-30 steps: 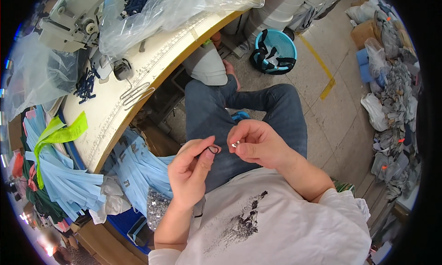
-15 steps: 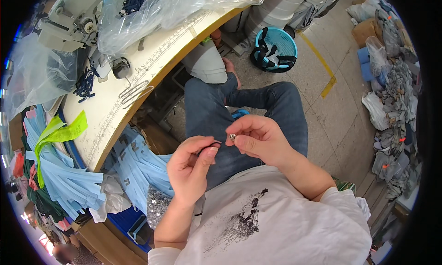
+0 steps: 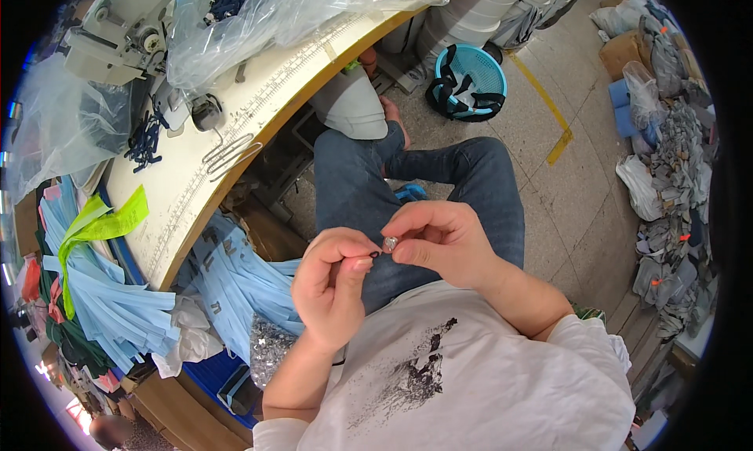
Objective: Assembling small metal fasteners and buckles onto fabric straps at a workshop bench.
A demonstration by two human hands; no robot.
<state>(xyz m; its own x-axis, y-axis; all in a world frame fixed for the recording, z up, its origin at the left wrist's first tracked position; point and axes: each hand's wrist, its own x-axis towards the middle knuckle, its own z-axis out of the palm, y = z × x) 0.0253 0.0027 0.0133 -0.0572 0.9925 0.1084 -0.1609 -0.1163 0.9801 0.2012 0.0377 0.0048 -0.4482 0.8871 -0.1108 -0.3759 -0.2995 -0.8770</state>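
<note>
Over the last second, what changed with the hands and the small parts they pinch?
The left hand and right hand have closed together: the dark cord end now meets the small silver piece, where a gap showed before. Neither grip was let go. The worktable and blue basket lie as before.
</note>
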